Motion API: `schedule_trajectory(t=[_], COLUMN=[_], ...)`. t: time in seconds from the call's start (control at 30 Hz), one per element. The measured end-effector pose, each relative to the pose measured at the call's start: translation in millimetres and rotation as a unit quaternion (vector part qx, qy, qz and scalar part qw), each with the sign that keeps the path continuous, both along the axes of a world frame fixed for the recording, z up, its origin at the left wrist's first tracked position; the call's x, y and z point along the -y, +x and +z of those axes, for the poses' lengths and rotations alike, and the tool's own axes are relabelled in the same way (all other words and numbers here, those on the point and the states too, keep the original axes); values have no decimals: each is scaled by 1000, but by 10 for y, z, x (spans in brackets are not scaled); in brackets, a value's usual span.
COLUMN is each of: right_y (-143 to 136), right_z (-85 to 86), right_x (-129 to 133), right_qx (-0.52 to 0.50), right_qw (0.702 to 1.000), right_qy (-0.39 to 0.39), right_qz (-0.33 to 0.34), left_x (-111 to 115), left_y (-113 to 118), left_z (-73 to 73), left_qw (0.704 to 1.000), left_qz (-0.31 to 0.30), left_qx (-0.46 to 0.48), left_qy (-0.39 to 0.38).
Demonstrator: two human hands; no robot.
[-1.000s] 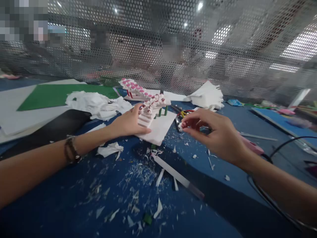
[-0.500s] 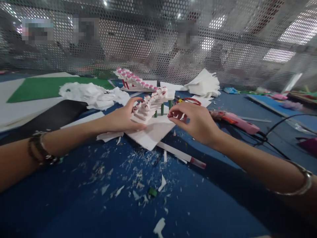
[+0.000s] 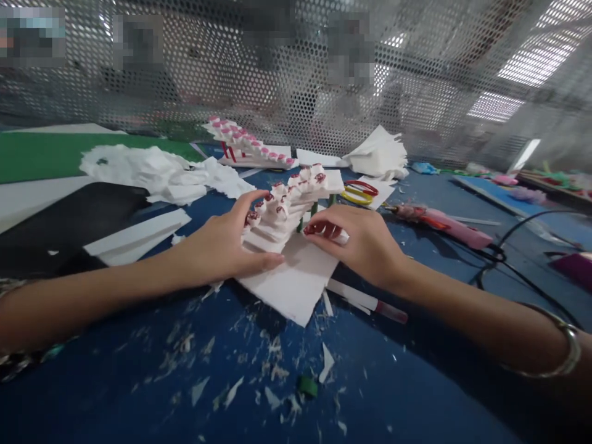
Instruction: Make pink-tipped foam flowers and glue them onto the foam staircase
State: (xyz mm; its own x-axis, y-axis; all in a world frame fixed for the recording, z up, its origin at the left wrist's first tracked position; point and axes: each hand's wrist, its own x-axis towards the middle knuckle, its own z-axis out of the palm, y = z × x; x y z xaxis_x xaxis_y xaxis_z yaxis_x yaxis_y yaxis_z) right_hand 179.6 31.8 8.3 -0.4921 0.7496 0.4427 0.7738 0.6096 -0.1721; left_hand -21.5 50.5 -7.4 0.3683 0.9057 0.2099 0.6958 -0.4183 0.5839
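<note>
A white stepped model like a small staircase (image 3: 282,219) stands on a white base sheet (image 3: 296,283). Rolled white bits with dark red ends line its steps, and green posts (image 3: 314,208) hold up its higher end. My left hand (image 3: 231,237) grips the lower left end, thumb along the front near the base and fingers behind. Close to the posts, my right hand (image 3: 365,240) is closed in a pinch, with a small dark red piece (image 3: 309,230) at its fingertips; the fingers partly hide it.
Behind stands a similar model with pink dots (image 3: 250,142) before a perforated metal screen. Red-and-yellow-handled scissors (image 3: 361,192), a pink glue gun (image 3: 444,227) with a black cable, and a marker (image 3: 370,300) lie rightward. Crumpled white paper (image 3: 143,172) is leftward; paper scraps litter the front.
My view has shifted, and the staircase model with its base appears nearer. My right hand has come in closer to the green posts. The left hand keeps its grip on the model.
</note>
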Motion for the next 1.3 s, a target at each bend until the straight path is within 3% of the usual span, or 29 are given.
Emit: schedule_trajectory(t=[0.17, 0.37, 0.6, 0.8, 1.13, 1.3], right_y=[-41, -90, -126, -172, -233, -213], right_z=[-14, -24, -33, -45, -40, 39], right_x=[-13, 35, 38, 26, -9, 14], right_qx=[9, -31, -77, -91, -34, -18], right_qw=[1000, 998, 993, 990, 992, 992], right_qy=[3, -28, -57, -67, -33, -66], right_qz=[-9, -36, -68, -87, -118, -110], left_x=[-26, -22, -29, -49, -55, -51], left_y=[-37, -64, -59, -73, -68, -75], left_z=[-84, -58, -86, -78, -119, -108], left_qw=[999, 996, 997, 996, 996, 996], left_qz=[-9, -23, -25, -34, -34, -32], left_qx=[39, 63, 61, 57, 72, 67], left_qy=[-10, -60, -32, -51, -30, -39])
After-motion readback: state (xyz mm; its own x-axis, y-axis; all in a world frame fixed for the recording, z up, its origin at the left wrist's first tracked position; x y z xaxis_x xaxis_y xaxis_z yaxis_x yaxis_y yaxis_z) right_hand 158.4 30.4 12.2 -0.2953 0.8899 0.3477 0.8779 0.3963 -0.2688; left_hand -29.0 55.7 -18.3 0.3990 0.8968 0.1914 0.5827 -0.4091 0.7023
